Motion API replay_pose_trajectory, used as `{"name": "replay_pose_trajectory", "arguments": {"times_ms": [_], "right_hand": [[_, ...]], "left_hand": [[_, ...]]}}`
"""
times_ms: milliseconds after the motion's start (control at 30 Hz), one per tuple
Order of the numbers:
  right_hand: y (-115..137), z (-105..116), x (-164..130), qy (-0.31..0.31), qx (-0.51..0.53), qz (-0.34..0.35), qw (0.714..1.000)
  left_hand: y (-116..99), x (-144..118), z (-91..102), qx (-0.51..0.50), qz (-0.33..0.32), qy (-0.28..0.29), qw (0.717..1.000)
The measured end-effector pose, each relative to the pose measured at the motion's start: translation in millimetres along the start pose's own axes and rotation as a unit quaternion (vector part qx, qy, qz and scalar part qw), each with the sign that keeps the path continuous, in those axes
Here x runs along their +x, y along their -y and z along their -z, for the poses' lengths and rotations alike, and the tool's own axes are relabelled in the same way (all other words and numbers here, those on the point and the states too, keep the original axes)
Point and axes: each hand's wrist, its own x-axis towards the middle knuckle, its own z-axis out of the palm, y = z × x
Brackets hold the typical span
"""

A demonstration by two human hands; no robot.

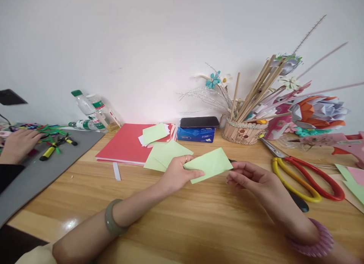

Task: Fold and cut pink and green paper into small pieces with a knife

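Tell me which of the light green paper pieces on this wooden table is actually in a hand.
The folded light green paper piece pinched in the left hand. The other light green sheets lie flat by the red folder, untouched.

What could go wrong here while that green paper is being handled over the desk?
The left hand pinches the green paper at one end only, while the right hand is at its other tip, so the fold might go crooked. The scissors lie open-handled close to the right forearm and could be knocked. The glue gun at the right edge may be hot; I cannot tell.
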Motion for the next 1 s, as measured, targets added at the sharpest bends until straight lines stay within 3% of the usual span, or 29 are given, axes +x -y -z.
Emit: {"name": "replay_pose_trajectory", "arguments": {"times_ms": [133,400,667,867,1000], "right_hand": [[8.0,-0.6,-1.5,-0.003,0.004,-0.020,1.000],[1.2,1.4,-1.6,-0.034,0.008,-0.023,0.999],[1.8,3.1,-0.5,-0.049,0.002,-0.030,0.998],[1.4,3.6,-1.8,-0.045,0.005,-0.028,0.999],[0.1,4.2,-1.0,-0.016,0.004,-0.021,1.000]], "left_hand": [[-2.4,-1.9,-2.4,0.022,0.003,-0.006,1.000],[-2.6,-1.3,-3.7,-0.086,0.059,0.054,0.993],[-3.3,-2.9,-10.6,-0.128,0.036,-0.012,0.991],[0.4,-3.2,-9.1,-0.112,0.029,0.004,0.993],[1.5,-5.6,-4.4,-0.033,0.008,0.040,0.999]]}}
